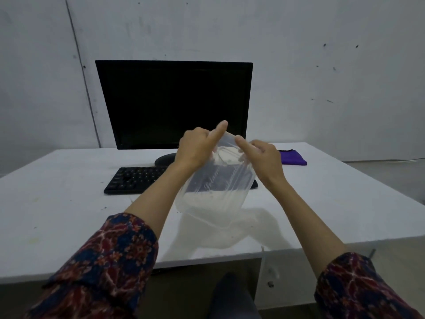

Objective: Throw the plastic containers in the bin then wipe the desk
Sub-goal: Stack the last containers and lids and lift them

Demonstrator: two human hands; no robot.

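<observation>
Both of your hands grasp one clear plastic container (215, 192), holding it in the air above the desk (69, 203), in front of the monitor (174, 104). Your left hand (197, 148) pinches its upper rim with the thumb stretched up along the edge; your right hand (264, 157) grips the same rim from the other side, fingers curled over it. The container is thin, glossy and rectangular with rounded corners, tilted so its base faces you. Raised cursive lettering runs across the base, but it is too faint to read. A pale residue shows through the plastic near its lower part.

Behind the container, a black keyboard (135, 179) lies flat on the desk, partly hidden by your left forearm. The monitor stands behind the keyboard, its screen dark and matte. To the right of the monitor's foot lies a folded purple cloth (294, 157), soft-looking. The desk is white and smooth, marked with small specks and faint yellowish stains left of the keyboard. Behind the monitor rises a plain grey wall (322, 65) with scattered dark spots. Your sleeves (103, 261) are patterned red and blue.
</observation>
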